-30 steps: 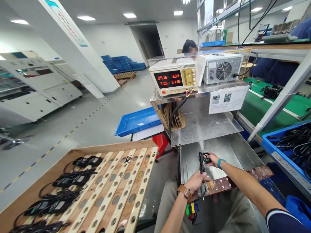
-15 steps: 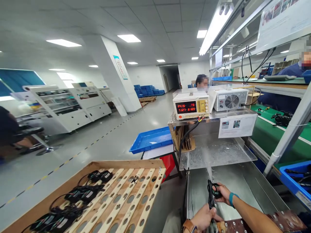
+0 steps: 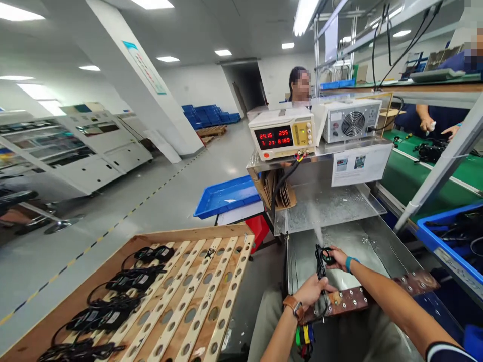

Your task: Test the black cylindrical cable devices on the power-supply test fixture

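In the head view, my right hand grips a round black part between thumb and fingers, its wrist in a teal band. A coiled black cable hangs beside it, over a metal tray. Lower down, my left hand, with a brown-strapped watch, is closed around the lower end of that cable. A riveted brown strip runs across the tray's front, just under my left hand. Above the cable a pale, vapour-like streak shows.
At left, a wooden slatted crate holds several black cabled devices. A power supply with red digits stands on the shelf ahead. A blue bin of black parts is at right. Co-workers' hands are over the green bench.
The view has tilted down, so my hands and the tray sit higher in the picture. My hands keep the same hold. A co-worker's hands now show at the right bench.
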`<state>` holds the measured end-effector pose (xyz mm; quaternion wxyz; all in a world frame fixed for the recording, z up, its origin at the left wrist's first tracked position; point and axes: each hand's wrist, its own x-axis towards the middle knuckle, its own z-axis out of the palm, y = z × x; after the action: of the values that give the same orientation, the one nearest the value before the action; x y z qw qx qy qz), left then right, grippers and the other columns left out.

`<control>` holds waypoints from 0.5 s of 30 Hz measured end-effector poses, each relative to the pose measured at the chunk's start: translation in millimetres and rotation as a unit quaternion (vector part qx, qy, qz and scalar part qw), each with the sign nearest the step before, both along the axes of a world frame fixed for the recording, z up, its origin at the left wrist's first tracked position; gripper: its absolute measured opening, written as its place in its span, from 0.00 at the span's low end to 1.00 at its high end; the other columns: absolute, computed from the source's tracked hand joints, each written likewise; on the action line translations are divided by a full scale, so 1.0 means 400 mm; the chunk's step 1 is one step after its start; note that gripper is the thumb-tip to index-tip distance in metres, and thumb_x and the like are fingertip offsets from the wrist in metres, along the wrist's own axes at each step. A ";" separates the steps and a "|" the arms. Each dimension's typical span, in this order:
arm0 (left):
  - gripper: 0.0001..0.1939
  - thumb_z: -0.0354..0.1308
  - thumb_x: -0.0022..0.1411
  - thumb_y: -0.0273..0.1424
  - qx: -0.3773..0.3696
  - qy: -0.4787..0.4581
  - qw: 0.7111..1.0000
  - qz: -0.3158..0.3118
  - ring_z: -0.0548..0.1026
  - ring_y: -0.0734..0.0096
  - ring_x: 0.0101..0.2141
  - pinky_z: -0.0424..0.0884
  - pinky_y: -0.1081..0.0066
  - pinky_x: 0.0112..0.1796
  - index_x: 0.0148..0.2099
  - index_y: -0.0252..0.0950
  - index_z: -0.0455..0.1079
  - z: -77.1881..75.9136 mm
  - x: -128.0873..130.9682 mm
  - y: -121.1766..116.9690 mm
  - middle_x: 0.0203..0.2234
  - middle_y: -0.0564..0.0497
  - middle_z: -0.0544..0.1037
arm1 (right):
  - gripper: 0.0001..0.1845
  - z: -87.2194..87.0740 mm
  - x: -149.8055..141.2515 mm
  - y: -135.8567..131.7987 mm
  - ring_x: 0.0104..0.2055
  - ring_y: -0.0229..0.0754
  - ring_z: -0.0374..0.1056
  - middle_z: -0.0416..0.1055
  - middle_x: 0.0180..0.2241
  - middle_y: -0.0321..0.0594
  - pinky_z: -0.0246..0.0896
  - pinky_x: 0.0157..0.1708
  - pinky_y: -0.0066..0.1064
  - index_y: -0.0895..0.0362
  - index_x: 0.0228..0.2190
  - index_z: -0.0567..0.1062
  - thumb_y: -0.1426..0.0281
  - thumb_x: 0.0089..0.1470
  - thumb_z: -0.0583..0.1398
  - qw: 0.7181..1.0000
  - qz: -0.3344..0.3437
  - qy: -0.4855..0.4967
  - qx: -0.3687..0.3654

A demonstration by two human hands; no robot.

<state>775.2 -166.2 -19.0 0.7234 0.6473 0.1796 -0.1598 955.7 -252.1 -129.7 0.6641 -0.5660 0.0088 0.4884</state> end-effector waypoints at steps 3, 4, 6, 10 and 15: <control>0.42 0.58 0.54 0.59 -0.019 0.011 1.000 0.007 0.80 0.53 0.37 0.72 0.58 0.41 0.57 0.29 0.63 -0.012 -0.001 -0.003 0.35 0.37 0.82 | 0.17 -0.015 0.007 -0.002 0.30 0.39 0.65 0.66 0.29 0.35 0.74 0.32 0.40 0.55 0.38 0.68 0.72 0.47 0.66 1.000 -0.012 0.015 -0.008; 0.42 0.59 0.53 0.59 -0.027 0.017 0.999 0.011 0.80 0.53 0.37 0.72 0.59 0.40 0.56 0.29 0.62 -0.013 -0.001 -0.004 0.36 0.36 0.82 | 0.17 -0.019 0.009 -0.002 0.30 0.40 0.65 0.66 0.29 0.35 0.74 0.32 0.41 0.54 0.39 0.68 0.72 0.47 0.67 1.000 -0.014 0.018 -0.011; 0.41 0.59 0.53 0.58 -0.036 0.025 0.999 0.019 0.80 0.53 0.35 0.72 0.61 0.38 0.55 0.30 0.62 -0.013 -0.001 -0.005 0.35 0.36 0.82 | 0.18 -0.025 0.010 -0.001 0.30 0.40 0.66 0.67 0.29 0.34 0.75 0.31 0.41 0.54 0.39 0.68 0.71 0.46 0.68 1.000 -0.019 0.021 -0.013; 0.37 0.60 0.53 0.57 -0.044 0.028 0.998 0.028 0.81 0.55 0.35 0.72 0.63 0.37 0.53 0.32 0.61 -0.016 0.004 -0.009 0.34 0.37 0.82 | 0.17 -0.025 0.011 0.002 0.30 0.40 0.66 0.67 0.29 0.34 0.75 0.32 0.41 0.54 0.38 0.68 0.71 0.47 0.68 0.999 -0.025 0.024 -0.010; 0.36 0.62 0.51 0.57 -0.063 0.047 0.995 0.056 0.81 0.51 0.37 0.73 0.59 0.39 0.49 0.33 0.60 -0.026 0.020 -0.010 0.33 0.36 0.81 | 0.14 -0.011 0.008 0.003 0.29 0.38 0.65 0.68 0.31 0.36 0.75 0.31 0.38 0.56 0.37 0.68 0.75 0.48 0.65 0.999 -0.028 0.031 -0.016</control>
<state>783.1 -170.3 -29.4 0.7611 0.5811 0.2396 -0.1602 959.0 -250.7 -134.3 0.6676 -0.5606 0.0533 0.4870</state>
